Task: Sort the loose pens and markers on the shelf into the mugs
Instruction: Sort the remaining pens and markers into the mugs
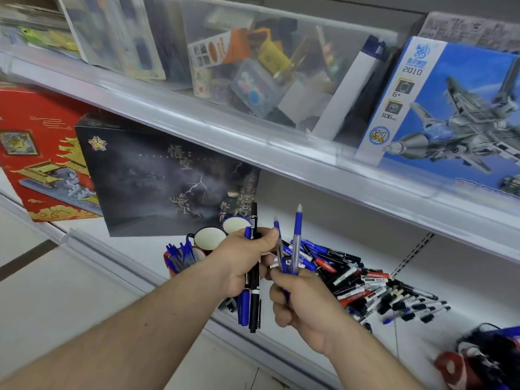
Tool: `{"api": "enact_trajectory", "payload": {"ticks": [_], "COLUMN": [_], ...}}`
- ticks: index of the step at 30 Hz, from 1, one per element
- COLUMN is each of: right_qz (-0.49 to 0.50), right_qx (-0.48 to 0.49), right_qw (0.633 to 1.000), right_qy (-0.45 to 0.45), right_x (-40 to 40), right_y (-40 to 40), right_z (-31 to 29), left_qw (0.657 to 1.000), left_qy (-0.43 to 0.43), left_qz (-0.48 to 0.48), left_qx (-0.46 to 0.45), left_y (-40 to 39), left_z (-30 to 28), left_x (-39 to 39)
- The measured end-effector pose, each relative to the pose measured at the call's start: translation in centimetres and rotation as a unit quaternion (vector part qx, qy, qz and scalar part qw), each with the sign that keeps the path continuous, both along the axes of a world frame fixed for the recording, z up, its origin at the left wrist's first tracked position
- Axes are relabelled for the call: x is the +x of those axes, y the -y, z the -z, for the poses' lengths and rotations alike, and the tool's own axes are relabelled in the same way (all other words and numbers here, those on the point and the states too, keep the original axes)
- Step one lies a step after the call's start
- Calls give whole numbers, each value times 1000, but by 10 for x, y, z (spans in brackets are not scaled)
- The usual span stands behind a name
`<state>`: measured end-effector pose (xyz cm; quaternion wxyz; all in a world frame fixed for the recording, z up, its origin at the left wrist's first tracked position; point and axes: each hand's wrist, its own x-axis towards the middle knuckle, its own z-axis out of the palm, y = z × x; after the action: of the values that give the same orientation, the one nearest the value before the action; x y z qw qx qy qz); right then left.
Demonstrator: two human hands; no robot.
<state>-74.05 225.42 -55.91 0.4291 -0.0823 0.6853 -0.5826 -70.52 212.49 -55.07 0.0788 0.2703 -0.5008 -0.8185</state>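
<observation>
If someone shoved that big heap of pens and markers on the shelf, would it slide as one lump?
Probably not. The heap is many separate, slim, round barrels lying crisscross, so a push would likely scatter and roll them. The white shelf looks smooth, so they may slide easily. Each seems light: the right hand pinches several.

Left hand [242, 260] grips black and blue markers [251, 294]; right hand [298, 298] pinches blue pens [296, 240]; mugs [209, 239] behind.

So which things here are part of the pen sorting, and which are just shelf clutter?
Part of the job: markers in left hand; blue pens in right hand; pen pile; empty mugs; mug of blue pens.

Just lying about: black box; red box; jet box; clear bin.
</observation>
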Motion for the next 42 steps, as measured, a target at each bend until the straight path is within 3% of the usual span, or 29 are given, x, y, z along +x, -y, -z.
{"api": "enact_trajectory", "payload": {"ticks": [4, 8, 12, 14, 17, 21, 24, 27, 30, 36, 42], "right_qz": [-57, -101, 7, 88, 118, 156, 183, 191, 148, -2, -124], "right_qx": [71, 136, 26, -27, -77, -116, -132, -125, -68, 46, 164], "right_qw": [993, 985, 997, 986, 948, 869, 831, 830, 834, 768, 780], "right_qy": [76, 25, -71, -143, -285, -455, -508, -510, -528, -639, -591], "right_x": [-5, -5, -2, 3, 17, 19, 14, -7, -31, -51, -49], "right_y": [-5, -7, -15, -20, -17, 8, 20, 25, 33, 89, 165], "right_z": [-7, -7, -5, 0, 9, 23, 22, 22, 30, 45, 73], "left_qw": [998, 993, 1000, 996, 983, 976, 990, 993, 975, 968, 964], "left_qy": [-3, 21, -13, -31, -53, -40, -9, 45, 58, 49, 60], "left_qz": [48, 61, 0, -24, -35, -37, -32, -108, -209, -243, -259], "left_qx": [-28, -100, 6, 86, 175, 212, 139, -3, -58, -42, 7], "left_y": [-5, -12, -3, 3, 8, 14, 31, 67, 105, 136, 155], "left_z": [0, 5, -2, -4, -3, -2, -4, -6, -3, 8, 24], "left_x": [-2, -6, -8, -7, -2, 6, 13, 25, 41, 55, 55]}}
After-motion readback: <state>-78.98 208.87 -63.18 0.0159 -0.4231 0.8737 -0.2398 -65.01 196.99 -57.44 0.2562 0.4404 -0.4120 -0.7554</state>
